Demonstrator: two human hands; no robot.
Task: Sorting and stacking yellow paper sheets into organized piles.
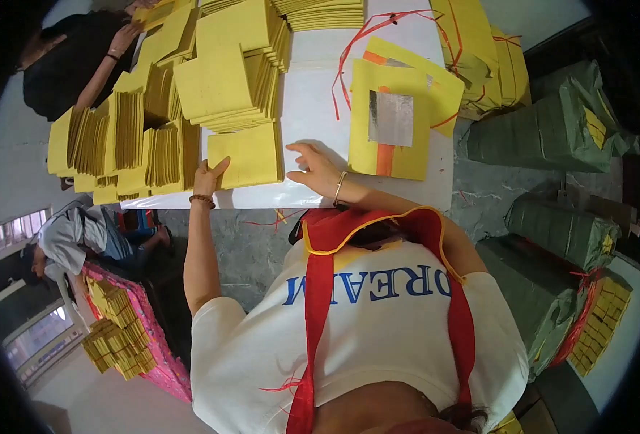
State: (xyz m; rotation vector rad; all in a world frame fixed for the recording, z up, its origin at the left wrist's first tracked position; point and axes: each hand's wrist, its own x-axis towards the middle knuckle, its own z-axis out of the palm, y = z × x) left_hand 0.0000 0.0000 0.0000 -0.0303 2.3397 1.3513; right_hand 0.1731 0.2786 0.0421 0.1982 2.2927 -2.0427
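A small stack of yellow paper packets [246, 155] lies near the front edge of the white table [313, 94]. My left hand [208, 178] grips its near left corner, thumb on top and the other fingers partly hidden at the side. To the right of that stack, my right hand [316, 171] hovers or rests just off its edge, fingers apart and holding nothing. Beyond the small stack rises a taller, uneven pile of yellow packets [219, 83]. A yellow pack with a grey patch and orange stripe [367, 108] lies to the right of my right hand.
Rows of yellow packets [128, 130] fill the table's left side, where another person [74, 65] reaches in. Red string [343, 69] trails at the back. Green wrapped bales [537, 130] stand on the right. Someone sits [81, 231] at the left, near a pink-covered surface [162, 336].
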